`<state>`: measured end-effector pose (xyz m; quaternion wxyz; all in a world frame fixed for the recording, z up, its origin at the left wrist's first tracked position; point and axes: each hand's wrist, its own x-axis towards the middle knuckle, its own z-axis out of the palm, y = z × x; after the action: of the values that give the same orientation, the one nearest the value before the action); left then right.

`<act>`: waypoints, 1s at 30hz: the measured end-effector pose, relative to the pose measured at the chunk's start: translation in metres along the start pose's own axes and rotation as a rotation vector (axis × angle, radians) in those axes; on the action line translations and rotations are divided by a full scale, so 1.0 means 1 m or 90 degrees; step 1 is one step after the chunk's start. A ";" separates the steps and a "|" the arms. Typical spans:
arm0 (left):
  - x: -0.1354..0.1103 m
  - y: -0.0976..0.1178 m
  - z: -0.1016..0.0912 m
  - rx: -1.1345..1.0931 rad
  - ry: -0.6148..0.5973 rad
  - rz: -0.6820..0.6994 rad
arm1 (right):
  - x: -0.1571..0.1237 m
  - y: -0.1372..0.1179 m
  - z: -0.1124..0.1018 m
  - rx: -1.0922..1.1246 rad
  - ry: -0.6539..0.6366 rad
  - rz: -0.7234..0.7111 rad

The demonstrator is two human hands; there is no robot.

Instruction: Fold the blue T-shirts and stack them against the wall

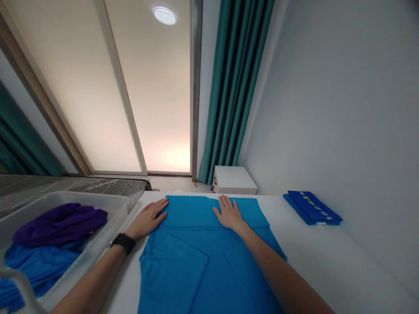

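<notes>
A bright blue garment lies spread flat on a white table, with folds showing across it. My left hand rests flat at the garment's far left edge, fingers stretched out. A dark watch sits on that wrist. My right hand lies flat on the garment's far part, fingers spread. Neither hand holds anything.
A clear plastic bin at the left holds a purple cloth and blue cloth. A folded dark blue garment lies at the table's far right by the wall. A white box, teal curtain and window stand behind.
</notes>
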<state>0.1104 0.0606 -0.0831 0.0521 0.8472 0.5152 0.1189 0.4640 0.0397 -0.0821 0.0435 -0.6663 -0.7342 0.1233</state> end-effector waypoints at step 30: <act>0.004 -0.012 0.004 -0.061 0.063 -0.015 | -0.030 0.151 -0.009 0.005 0.075 0.094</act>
<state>0.1026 0.0700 -0.0890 0.0685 0.8306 0.5208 0.1847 0.6156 0.0235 -0.1068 0.0800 -0.7243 -0.6790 0.0896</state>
